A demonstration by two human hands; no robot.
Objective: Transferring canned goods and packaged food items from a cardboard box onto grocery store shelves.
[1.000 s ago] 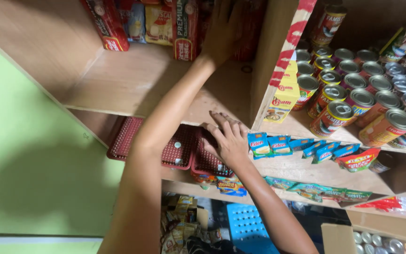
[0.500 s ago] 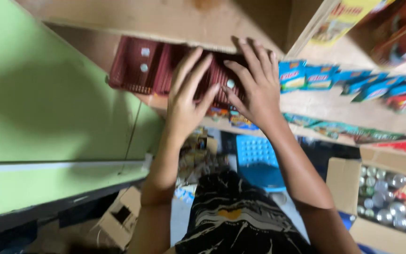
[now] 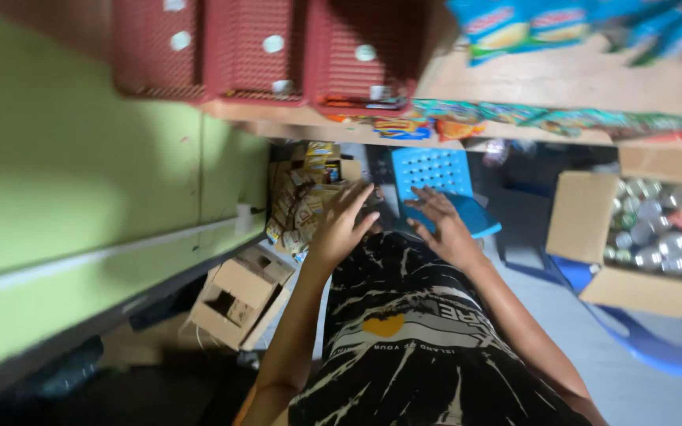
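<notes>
— So, where are the hands?

— Both are held out low in front of the person, fingers spread, neither one gripping anything. The left hand (image 3: 341, 225) hovers just beside a stack of small yellow snack packets (image 3: 300, 201) piled in an open box; whether the fingertips touch the packets I cannot tell. The right hand (image 3: 445, 227) reaches over the blue plastic stool (image 3: 434, 175), its fingers splayed above the perforated seat.

— How many red baskets on the shelf?

— Three red plastic baskets (image 3: 258, 51), side by side along the wooden shelf (image 3: 562, 83), each with a small white round tag. Right of them lies a row of blue snack bags (image 3: 515, 24), too blurred to count.

— And boxes?

— Two more cardboard boxes. One small cardboard box (image 3: 234, 304) sits on the floor by the green wall (image 3: 80, 181), its flaps open. One large cardboard box (image 3: 586, 229) at the right holds many tin cans (image 3: 649, 233), packed too tightly for a count.
</notes>
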